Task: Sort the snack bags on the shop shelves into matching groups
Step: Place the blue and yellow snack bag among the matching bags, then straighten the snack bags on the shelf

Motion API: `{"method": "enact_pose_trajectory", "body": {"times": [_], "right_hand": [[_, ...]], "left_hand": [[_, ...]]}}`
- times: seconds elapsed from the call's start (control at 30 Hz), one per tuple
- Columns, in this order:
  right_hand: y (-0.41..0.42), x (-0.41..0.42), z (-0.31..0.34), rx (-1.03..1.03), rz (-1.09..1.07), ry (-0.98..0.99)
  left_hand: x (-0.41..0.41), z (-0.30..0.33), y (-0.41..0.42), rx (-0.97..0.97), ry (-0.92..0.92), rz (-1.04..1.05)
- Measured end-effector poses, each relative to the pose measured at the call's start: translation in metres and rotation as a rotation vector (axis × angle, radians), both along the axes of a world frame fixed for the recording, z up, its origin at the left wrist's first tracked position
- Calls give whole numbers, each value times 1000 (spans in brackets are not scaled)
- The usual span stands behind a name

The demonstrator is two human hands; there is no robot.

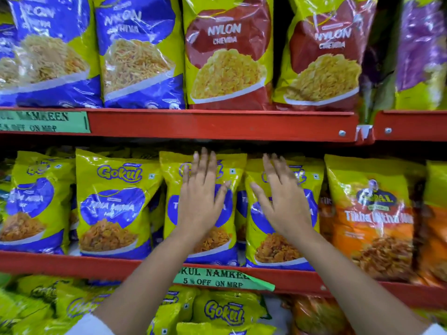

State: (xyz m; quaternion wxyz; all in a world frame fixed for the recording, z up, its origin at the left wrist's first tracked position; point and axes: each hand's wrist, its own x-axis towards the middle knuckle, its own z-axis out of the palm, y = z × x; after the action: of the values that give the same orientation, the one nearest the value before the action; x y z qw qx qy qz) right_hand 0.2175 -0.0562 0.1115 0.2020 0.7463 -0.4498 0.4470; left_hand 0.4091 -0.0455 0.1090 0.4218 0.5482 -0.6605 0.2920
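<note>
Left hand (202,197) and right hand (281,199), fingers spread wide, lie flat against two neighbouring blue-and-yellow Gokul bags (174,189).

Two bare forearms, uncovered from wrist nearly to elbow. White fabric sleeve cuff (89,325) at the lower left, pushed well up the arm, soft rounded edge. Matching white fabric sleeve edge (435,331) at the lower right corner, only a sliver showing. Bare left hand (199,201) and bare right hand (285,204), slim fingers, short plain nails. Wrists plain, fingers plain. Rest of the clothing out of view below the frame.
</note>
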Motion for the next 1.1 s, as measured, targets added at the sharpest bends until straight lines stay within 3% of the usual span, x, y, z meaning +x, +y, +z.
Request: {"method": "enact_pose_trajectory", "body": {"times": [0.2, 0.43, 0.63, 0.87, 1.1], "right_hand": [[4, -88, -26, -52, -245, 93], [-2, -173, -59, -88, -338, 87], [-21, -194, -72, -72, -238, 91], [-28, -193, -76, -117, -220, 68], [-5, -219, -63, -112, 3, -8]], "left_hand": [[-78, -20, -3, -1, -97, -50], [-171, -59, -9, 96, -148, 12], [-189, -68, -22, 91, -128, 172], [-192, -70, -27, 57, -128, 216], [-245, -52, -7, 17, 19, 38]]}}
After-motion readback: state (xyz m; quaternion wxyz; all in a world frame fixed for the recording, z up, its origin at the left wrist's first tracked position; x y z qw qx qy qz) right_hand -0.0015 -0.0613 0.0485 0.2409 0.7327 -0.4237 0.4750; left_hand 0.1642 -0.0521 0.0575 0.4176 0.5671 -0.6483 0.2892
